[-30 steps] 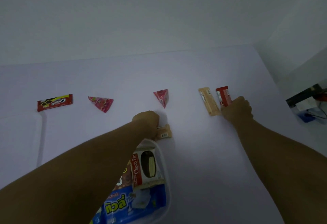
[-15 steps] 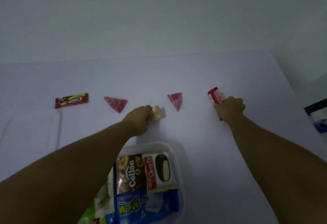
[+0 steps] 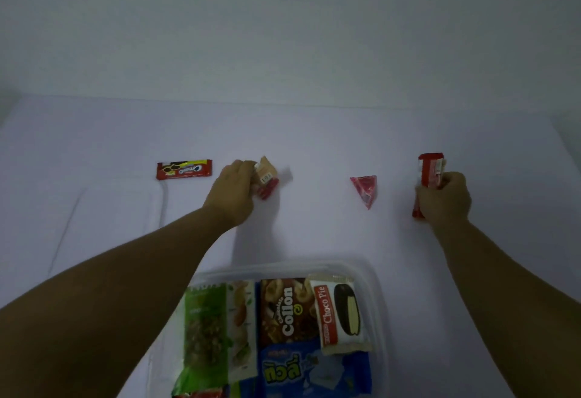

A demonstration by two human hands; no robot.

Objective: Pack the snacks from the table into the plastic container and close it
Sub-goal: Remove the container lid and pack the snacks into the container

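Two hands (image 3: 234, 191) (image 3: 445, 201), one container (image 3: 375, 275), two loose packets (image 3: 184, 169) (image 3: 364, 189).

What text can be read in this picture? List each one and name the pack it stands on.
"Collon", with small "chocolate" above: brown pack in the plastic container.
"Choco Pie": white and red pack.
Large Thai lettering: blue pack.
Oreo-style logo, upside down: red pack on the table.
Green pack and the packs in both hands: too blurred.

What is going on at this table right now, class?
A person is packing snacks. The left hand grips a small tan packet and a red triangular packet; the right hand grips red bars. The open plastic container already holds several snacks. A red Oreo pack and a red triangle packet lie on the table.
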